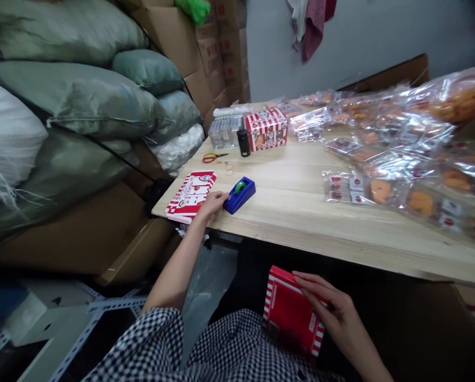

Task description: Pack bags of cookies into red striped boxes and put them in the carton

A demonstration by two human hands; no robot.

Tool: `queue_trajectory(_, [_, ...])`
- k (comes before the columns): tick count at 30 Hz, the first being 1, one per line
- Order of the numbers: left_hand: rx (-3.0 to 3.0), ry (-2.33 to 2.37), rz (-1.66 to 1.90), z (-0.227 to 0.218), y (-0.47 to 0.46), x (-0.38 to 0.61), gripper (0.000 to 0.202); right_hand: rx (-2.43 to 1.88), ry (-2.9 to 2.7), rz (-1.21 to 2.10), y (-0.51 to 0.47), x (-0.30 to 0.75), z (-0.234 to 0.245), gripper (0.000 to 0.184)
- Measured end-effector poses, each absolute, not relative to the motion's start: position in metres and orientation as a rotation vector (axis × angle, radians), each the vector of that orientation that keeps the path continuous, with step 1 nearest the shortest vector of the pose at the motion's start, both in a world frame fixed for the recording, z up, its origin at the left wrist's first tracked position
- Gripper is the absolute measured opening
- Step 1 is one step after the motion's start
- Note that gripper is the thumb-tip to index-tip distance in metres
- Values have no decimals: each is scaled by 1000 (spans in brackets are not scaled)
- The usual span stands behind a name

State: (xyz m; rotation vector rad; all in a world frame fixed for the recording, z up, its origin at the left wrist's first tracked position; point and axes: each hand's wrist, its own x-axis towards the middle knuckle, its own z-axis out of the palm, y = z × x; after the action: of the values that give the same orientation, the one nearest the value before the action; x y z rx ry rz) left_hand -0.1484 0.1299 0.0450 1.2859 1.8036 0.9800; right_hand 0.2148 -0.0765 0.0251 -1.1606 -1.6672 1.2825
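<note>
A blue tape dispenser (241, 197) with a green core stands near the table's front edge. My left hand (213, 204) reaches to its left end, fingertips pinched together there. Whatever lies between those fingertips is too small to make out. Below the table edge, over my lap, a red box (291, 313) with red-and-white striped sides is tilted in my right hand (333, 302). The fingers of that hand close on its upper right edge. Just left of the dispenser lies a stack of flat printed red-and-white cartons (192, 193).
Scissors (214, 157), a black bottle (244, 142), a striped box (267, 130) and clear plastic cases (225, 131) sit farther back on the wooden table (285, 212). Clear packets (380, 185) cover the right side. Stuffed sacks (74, 101) are piled at left.
</note>
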Motion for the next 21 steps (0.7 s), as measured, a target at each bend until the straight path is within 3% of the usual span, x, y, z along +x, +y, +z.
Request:
queue_trajectory(10, [1013,1551,1186,46,119,-145,37,-1216,-1650,1237,-72,228,13,28])
queue_trajectory(21, [1121,1645,1354,6,90,-152,25,-1213,-1605,1111,-74,228,28,24])
